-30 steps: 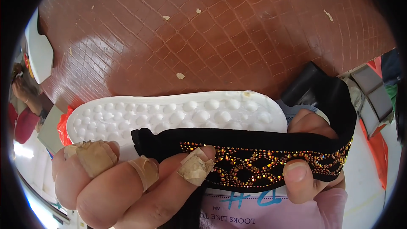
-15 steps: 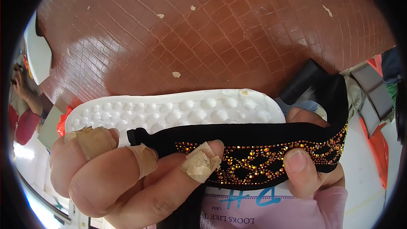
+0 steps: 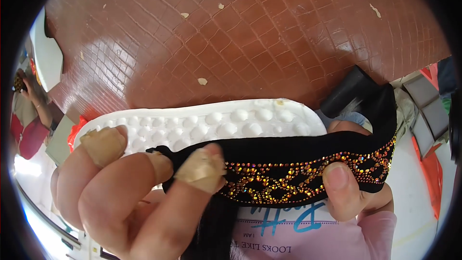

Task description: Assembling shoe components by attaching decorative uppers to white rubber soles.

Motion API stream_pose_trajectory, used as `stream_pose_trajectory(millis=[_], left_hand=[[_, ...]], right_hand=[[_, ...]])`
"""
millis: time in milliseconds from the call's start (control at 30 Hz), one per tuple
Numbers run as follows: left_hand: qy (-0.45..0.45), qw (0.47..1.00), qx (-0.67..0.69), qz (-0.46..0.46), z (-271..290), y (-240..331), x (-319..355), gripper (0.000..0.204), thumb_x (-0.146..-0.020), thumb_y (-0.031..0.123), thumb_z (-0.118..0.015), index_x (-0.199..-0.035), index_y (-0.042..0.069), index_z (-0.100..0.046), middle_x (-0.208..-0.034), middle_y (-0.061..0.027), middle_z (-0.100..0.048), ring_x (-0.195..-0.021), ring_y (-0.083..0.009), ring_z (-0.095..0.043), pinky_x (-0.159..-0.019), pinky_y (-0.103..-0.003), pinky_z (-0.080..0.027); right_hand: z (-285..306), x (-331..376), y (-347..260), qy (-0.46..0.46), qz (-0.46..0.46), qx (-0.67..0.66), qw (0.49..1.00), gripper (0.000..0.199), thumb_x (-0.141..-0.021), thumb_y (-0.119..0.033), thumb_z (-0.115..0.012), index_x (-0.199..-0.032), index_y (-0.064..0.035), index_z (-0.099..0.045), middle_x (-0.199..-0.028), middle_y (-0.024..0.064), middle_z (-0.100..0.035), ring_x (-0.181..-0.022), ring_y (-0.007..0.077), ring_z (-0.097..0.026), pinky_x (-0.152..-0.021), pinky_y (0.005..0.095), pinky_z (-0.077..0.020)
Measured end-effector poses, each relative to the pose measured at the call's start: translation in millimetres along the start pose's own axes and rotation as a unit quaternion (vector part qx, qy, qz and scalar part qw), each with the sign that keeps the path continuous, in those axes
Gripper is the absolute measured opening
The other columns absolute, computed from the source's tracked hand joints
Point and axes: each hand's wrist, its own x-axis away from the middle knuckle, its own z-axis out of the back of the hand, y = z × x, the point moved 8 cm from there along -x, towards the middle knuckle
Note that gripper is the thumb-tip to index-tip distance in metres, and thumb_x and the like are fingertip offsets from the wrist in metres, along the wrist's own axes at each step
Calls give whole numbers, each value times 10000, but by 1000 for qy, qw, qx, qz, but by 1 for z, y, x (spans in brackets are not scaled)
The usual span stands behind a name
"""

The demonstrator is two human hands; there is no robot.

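Note:
A black shoe strap [image 3: 269, 149], set with orange-gold rhinestones in a lattice pattern, stretches across the lower middle and bends up at its right side. Bandage tape wraps several fingertips of my left hand [image 3: 120, 197], which is closed around the strap's left end; its taped thumb presses on the front and is slightly blurred. My right hand [image 3: 344, 190] grips the strap toward the right, thumb over the rhinestones and fingers largely hidden behind. Just beyond the strap is a white shoe sole [image 3: 226, 120] with round bumps, its near edge covered.
A brown tabletop [image 3: 231, 43] with a crocodile-skin pattern and chipped spots spreads ahead. Grey box-like things [image 3: 423, 96] and a red-orange sheet [image 3: 427, 178] are at the right. Another person's arm [image 3: 38, 103] shows at the far left.
My left thumb has shifted left along the strap toward its end, and the left fingers have moved slightly. My right hand keeps its grip; the strap has barely moved.

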Motion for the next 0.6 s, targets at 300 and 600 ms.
stream_pose_trajectory(millis=[300,600], left_hand=[[-3,995,-99,22,10,3,1,260,-713,253,-779,-884,129,-628,-728,-26,-509,-638,-176,-476,-629,-281,-377],[44,998,48,24,25,26,-16,255,-709,266,-788,-867,109,-663,-720,-15,-497,-624,-154,-441,-610,-259,-353]], right_hand=[[-5,0,6,-24,16,-48,998,136,-757,-156,-665,-765,-39,-597,-726,79,-558,-558,148,-442,-535,235,-363],[5,-1,5,-40,36,-83,995,119,-747,-135,-668,-759,-34,-606,-722,80,-570,-544,142,-446,-518,221,-362]])
